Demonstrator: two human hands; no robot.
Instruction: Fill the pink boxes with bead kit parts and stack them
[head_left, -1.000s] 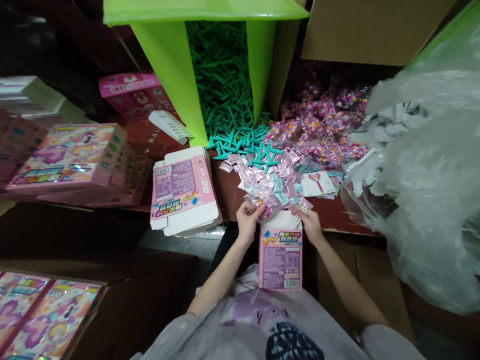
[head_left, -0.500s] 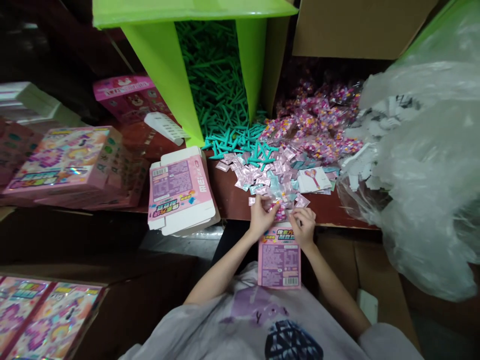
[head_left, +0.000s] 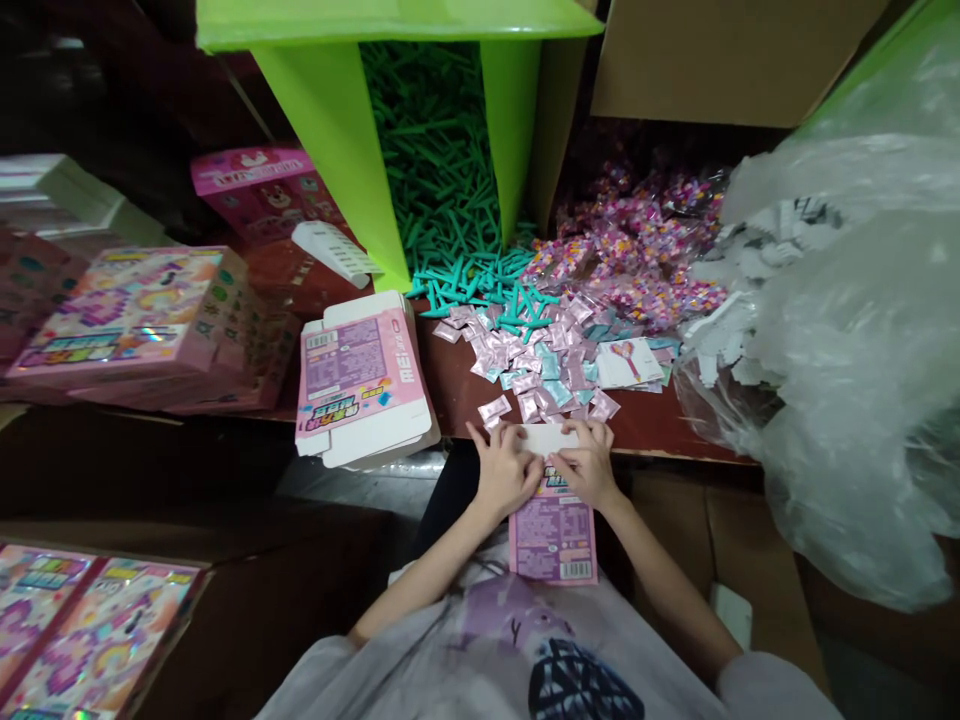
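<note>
A small pink printed box (head_left: 553, 530) stands upright against my chest at the table's front edge. Its white top flap (head_left: 546, 438) is folded over the opening. My left hand (head_left: 504, 474) grips the box's upper left corner, with fingers pressing on the flap. My right hand (head_left: 589, 466) holds the upper right corner the same way. Just beyond my hands lies a heap of small pink and pale blue sachets (head_left: 541, 352) on the dark red table (head_left: 660, 420).
Flat unfolded pink box blanks (head_left: 361, 382) lie left of my hands. Behind are a green bin spilling teal plastic sticks (head_left: 466, 268), bags of pink beads (head_left: 637, 250), picture cards (head_left: 628, 362) and a big clear plastic bag (head_left: 855, 330). Finished pink boxes (head_left: 135, 320) are stacked left.
The bead packet that my left hand held over the box's mouth is no longer in view. Both hands came together on the box top and the white flap is folded down.
</note>
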